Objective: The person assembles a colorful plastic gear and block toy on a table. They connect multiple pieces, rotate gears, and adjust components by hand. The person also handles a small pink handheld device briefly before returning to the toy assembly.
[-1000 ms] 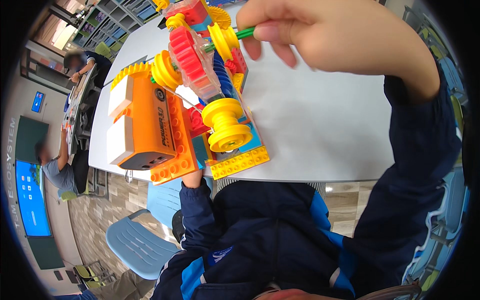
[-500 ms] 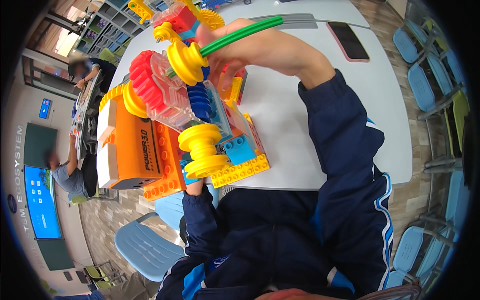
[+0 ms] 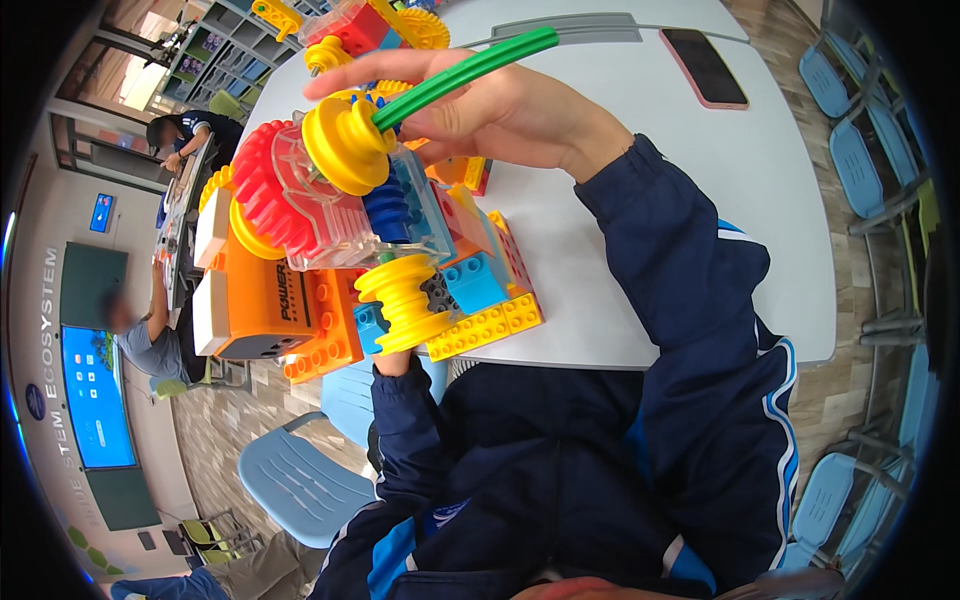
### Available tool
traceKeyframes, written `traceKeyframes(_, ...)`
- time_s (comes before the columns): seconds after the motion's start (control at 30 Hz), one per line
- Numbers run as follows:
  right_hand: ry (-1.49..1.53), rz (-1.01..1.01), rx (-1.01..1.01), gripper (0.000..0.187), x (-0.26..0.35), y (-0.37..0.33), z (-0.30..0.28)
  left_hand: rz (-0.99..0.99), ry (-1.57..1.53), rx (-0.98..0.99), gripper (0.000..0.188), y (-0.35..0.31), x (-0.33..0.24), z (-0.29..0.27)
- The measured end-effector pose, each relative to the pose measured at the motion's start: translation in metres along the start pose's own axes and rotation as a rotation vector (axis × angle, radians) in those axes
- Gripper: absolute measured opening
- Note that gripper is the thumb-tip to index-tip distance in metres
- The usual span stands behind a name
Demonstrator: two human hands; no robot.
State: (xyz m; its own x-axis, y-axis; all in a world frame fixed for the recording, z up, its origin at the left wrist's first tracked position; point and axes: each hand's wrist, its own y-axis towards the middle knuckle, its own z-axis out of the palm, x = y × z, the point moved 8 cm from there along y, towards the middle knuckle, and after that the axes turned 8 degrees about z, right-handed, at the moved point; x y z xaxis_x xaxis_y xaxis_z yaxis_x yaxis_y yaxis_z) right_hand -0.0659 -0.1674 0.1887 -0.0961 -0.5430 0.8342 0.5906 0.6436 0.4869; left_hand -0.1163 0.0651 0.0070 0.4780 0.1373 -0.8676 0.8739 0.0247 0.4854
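The right hand (image 3: 500,115) was held half open, hold unclear, at the pulley's (image 3: 345,145) three o'clock; the left hand's (image 3: 393,362) state was hidden by the model (image 3: 388,212).

You have a white table (image 3: 600,260) spreading right of the toy model (image 3: 335,232) and beyond it. On your table a phone (image 3: 704,68) lies screen up, well right of the model, near a grey strip (image 3: 590,30).

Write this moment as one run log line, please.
right hand: at brick model, behind green rod; left hand: mostly hidden by model; rod: in yellow pulley; phone: on table
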Motion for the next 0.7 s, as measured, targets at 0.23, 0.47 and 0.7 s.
traceKeyframes(0.23, -0.231, 0.199, -0.111, 0.054, -0.006, -0.011, -0.009, 0.125, 0.435, 0.088, 0.029, 0.005, -0.023, 0.005)
traceKeyframes(0.47, -0.148, 0.215, -0.141, 0.050, -0.016, -0.014, -0.023, 0.160, 0.529, 0.050, 0.027, 0.000, -0.015, -0.005)
traceKeyframes(0.7, -0.014, 0.161, -0.114, 0.047, -0.013, -0.012, -0.015, 0.143, 0.476, 0.054, 0.026, 0.001, -0.019, 0.000)
